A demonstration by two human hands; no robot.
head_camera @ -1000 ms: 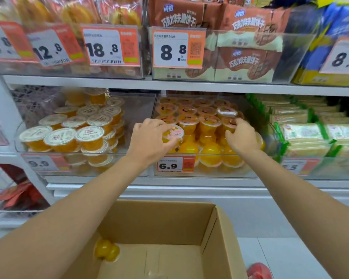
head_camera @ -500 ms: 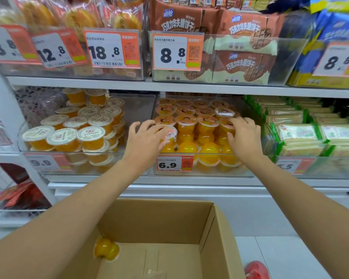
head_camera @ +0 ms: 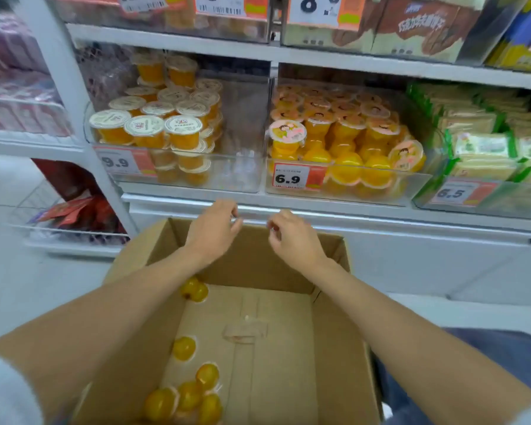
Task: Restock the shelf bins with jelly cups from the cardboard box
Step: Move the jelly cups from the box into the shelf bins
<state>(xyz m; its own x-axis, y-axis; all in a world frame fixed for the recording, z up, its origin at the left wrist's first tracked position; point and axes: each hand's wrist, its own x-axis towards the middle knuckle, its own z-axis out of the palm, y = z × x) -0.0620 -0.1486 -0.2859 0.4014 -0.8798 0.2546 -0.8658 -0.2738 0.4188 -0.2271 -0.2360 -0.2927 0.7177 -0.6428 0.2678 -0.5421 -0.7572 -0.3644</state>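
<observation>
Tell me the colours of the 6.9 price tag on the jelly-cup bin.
The 6.9 price tag is white with black digits and an orange end; head view.

an open brown cardboard box [head_camera: 339, 348] fills the lower centre, nearly empty. a few yellow jelly cups [head_camera: 184, 400] lie loose along its left side, most bunched near the bottom edge. above it, a clear shelf bin [head_camera: 365, 185] marked 6.9 is packed with stacked orange cups [head_camera: 347, 139], two tipped forward at its front. the left bin [head_camera: 236, 176], marked 9.9, holds white-lidded cups [head_camera: 154, 124] in its left half.
</observation>
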